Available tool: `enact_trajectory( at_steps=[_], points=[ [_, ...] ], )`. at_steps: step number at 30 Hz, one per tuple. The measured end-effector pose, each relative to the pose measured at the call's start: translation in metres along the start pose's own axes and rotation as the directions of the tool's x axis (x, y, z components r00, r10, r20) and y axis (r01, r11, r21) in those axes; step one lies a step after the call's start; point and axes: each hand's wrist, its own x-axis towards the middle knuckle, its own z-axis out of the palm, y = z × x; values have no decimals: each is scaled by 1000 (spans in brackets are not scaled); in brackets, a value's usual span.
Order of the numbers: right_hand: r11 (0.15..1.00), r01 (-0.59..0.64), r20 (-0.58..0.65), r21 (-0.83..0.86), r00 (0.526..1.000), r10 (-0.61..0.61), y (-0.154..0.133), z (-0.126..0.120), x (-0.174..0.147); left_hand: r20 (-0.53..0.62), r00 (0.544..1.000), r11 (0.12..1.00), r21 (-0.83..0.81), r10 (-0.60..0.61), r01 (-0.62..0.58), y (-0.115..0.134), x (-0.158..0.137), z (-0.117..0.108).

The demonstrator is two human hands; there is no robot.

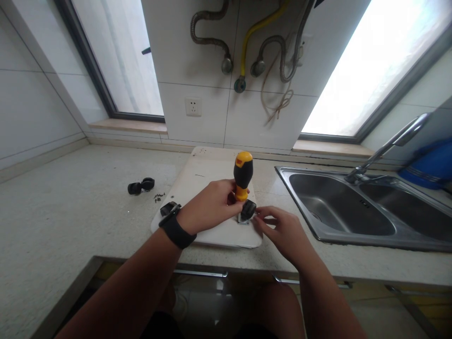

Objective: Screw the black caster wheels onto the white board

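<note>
My left hand [213, 202], with a black watch at its wrist, grips a stubby screwdriver [243, 172] low on its yellow and black handle. The tool stands upright behind a black caster wheel [248, 210], and its tip is hidden. That caster sits by its metal plate on a cream board [212, 172]. My right hand [280, 228] is at the caster's right side, thumb and fingers drawn together; whatever they pinch is too small to make out. Another caster [170, 208] is at the board's left corner, partly behind my left wrist.
Two loose casters [141, 185] and several small screws [159, 197] lie on the countertop [77, 202] to the left. A steel double sink [339, 202] with a faucet [388, 146] is on the right. Hoses [247, 42] hang on the tiled wall. A blue object [429, 165] stands beyond the sink.
</note>
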Motion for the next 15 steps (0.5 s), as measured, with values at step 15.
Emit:
enact_trajectory(
  at_steps=[15],
  points=[
    [981,-75,37,176,997,69,15,15,11,-9,1000,1000,-14,27,-27,-2,0,2]
  ],
)
